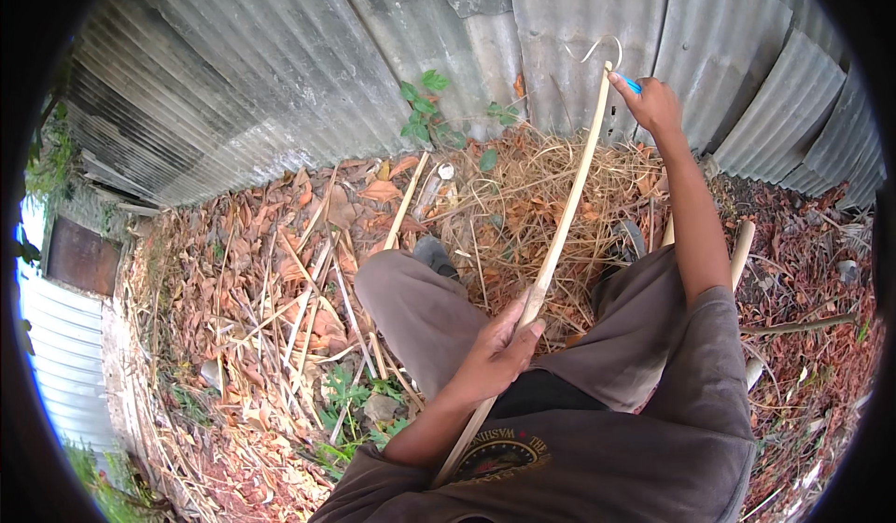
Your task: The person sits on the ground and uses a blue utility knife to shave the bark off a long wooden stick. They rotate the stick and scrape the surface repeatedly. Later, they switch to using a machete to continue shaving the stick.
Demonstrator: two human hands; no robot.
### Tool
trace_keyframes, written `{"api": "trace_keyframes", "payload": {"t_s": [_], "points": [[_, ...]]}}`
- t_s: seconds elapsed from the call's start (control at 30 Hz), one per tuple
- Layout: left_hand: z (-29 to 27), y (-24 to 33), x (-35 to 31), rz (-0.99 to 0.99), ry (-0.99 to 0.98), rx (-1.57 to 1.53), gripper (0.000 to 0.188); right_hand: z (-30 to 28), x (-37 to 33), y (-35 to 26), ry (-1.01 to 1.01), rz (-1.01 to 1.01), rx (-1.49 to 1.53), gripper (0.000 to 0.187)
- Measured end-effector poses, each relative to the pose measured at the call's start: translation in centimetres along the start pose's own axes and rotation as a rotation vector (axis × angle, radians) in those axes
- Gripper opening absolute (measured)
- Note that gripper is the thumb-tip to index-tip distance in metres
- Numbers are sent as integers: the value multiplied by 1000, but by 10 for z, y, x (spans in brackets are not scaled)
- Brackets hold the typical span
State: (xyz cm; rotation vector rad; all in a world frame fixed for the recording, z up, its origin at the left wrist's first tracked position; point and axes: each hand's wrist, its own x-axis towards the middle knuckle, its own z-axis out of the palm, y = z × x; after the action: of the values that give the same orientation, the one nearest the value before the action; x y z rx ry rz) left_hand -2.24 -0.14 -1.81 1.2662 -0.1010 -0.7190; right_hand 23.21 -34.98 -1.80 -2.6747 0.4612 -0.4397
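Observation:
A long pale wooden stick (577, 192) runs from beside my body up toward the metal fence. My left hand (495, 350) is wrapped around its lower part, above my lap. At the far tip, my right hand (651, 108) grips a blue-handled tool (632, 84), with my arm stretched out. The tool's blade is hidden, so I cannot tell its exact kind. A thin curled shaving (592, 47) loops off the stick's tip beside my right hand. My bent knees lie on either side of the stick.
Corrugated metal sheets (345, 66) stand as a fence ahead. Dry leaves (252, 252) and several pale sticks (308, 313) cover the ground at left. Straw-like shavings (523, 178) lie between my feet. A green plant (420, 112) grows by the fence; a thicker stick (743, 252) lies at right.

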Motion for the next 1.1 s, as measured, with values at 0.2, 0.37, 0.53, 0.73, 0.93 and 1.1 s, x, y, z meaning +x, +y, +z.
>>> {"api": "trace_keyframes", "payload": {"t_s": [0.2, 0.37, 0.53, 0.73, 0.93, 1.1], "points": [[-1, -38, -40, 90, -138, 242, 57, 27, 40, 164, -13, 455, 135, 109], [-18, -8, -4, 27, 55, -54, 58, 4, -9, 67, -240, 92, 97, 99], [-11, 21, 22, 114, 84, -86, 60, -29, -86, -28, -204, -213, 233, 85], [-11, 26, 28, 102, 165, -44, 56, -15, -141, -75, -200, -599, 108, 79], [-13, 13, 21, 219, 276, 291, 55, 10, -148, -75, -97, -709, 56, 80], [-9, 19, 14, 231, 282, 392, 52, 23, -132, -73, 70, -757, 64, 85]]}}
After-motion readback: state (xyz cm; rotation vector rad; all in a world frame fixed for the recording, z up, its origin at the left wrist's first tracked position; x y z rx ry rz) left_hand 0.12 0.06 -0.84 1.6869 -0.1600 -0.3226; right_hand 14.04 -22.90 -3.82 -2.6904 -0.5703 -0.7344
